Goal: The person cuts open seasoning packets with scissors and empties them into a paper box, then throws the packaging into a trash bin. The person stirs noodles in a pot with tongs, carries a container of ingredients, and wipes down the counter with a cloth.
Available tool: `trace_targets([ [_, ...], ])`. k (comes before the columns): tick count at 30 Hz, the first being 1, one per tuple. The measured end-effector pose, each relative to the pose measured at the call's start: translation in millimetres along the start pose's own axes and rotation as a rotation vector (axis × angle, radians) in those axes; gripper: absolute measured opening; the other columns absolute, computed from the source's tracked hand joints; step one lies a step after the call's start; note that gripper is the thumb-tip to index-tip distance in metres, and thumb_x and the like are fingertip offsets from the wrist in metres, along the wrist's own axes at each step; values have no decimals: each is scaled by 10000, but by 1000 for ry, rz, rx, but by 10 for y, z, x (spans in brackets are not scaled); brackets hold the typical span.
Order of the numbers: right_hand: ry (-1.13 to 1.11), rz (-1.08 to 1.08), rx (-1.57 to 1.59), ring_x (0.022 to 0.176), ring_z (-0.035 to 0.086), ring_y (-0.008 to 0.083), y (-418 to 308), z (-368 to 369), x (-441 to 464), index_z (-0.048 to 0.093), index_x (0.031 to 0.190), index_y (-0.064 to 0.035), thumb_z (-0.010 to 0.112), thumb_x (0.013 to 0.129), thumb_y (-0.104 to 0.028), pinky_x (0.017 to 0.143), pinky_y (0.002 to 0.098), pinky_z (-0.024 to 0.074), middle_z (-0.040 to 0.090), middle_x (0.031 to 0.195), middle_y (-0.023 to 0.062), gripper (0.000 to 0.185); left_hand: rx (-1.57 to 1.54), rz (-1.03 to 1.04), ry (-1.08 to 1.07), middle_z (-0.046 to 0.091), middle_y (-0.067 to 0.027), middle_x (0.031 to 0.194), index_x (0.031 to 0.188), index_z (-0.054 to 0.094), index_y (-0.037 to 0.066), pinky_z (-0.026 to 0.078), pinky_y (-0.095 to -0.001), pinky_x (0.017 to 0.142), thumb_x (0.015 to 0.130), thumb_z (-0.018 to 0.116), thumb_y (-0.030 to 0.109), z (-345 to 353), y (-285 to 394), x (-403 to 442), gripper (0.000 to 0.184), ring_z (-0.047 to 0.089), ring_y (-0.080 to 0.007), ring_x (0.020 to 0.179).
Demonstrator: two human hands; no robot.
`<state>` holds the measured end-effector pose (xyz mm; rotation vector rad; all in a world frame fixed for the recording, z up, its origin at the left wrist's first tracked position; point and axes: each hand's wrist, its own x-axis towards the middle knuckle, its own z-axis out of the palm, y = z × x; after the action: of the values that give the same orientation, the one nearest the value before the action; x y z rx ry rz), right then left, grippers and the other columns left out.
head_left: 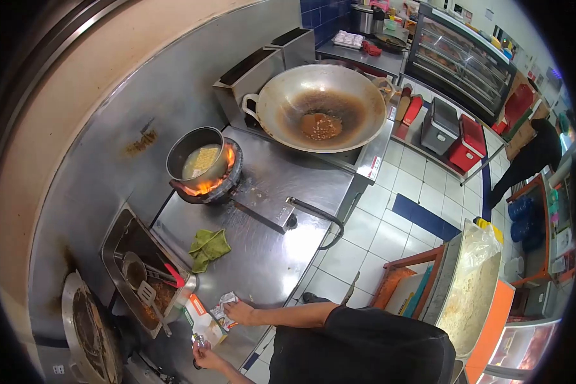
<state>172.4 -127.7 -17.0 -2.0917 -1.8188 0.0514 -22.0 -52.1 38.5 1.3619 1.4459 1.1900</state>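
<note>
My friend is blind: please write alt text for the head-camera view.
At a steel counter, a person's left hand holds a small shiny item, and the right hand touches a crumpled packet. Nearby, noodles sit in a pot over flames, near a large wok.

A red cooler (468, 144) sits beside a grey cooler (440, 126) near a display case (461, 61).

The pot (192, 142), noodles (201, 161) inside, sits on the burner (226, 185), left of the wok (283, 105). On the desk (262, 262), a cloth (208, 249) lies between burner and packet (223, 307).
</note>
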Motion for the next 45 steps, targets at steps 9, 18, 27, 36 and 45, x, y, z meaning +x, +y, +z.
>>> trace_targets([
  [9, -360, 115, 316, 970, 668, 330, 111, -351, 166, 583, 1137, 34, 680, 741, -654, 819, 449, 529, 660, 1094, 200, 800, 148, -14, 27, 673, -52, 895, 987, 691, 27, 565, -282, 643, 783, 581, -77, 1, 240, -50, 254, 641, -150, 789],
  [18, -202, 71, 354, 830, 659, 378, 142, -665, 139, 681, 785, -30, 592, 727, -60, 753, 492, 523, 678, 842, 212, 110, 407, 127, 19, 635, -55, 672, 1016, 672, 55, 435, -291, 541, 855, 622, 31, 33, 630, -206, 170, 567, -109, 574],
  [27, -35, 31, 400, 775, 648, 394, 82, -827, 128, 661, 934, -27, 589, 766, -69, 738, 475, 541, 642, 902, 189, 188, 513, 184, -20, 703, -141, 855, 944, 697, 37, 526, -372, 688, 852, 546, -19, 79, 525, -269, 185, 671, -258, 761],
  [36, -82, 100, 378, 843, 650, 385, 91, -1015, -56, 617, 1000, 4, 605, 774, -83, 738, 453, 543, 632, 915, 219, 242, 92, 202, -264, 600, -158, 1105, 1256, 568, 4, 524, -332, 740, 889, 584, 33, 688, 1072, -822, 369, 624, -231, 828],
  [45, 191, 425, 718, 696, 644, 323, 345, -1107, -461, 648, 975, 29, 554, 788, -21, 681, 399, 513, 645, 825, 208, 215, 68, 180, -459, 573, -159, 1144, 1274, 543, -1, 538, -323, 774, 919, 591, 66, 1189, 531, -998, 365, 632, -256, 976],
])
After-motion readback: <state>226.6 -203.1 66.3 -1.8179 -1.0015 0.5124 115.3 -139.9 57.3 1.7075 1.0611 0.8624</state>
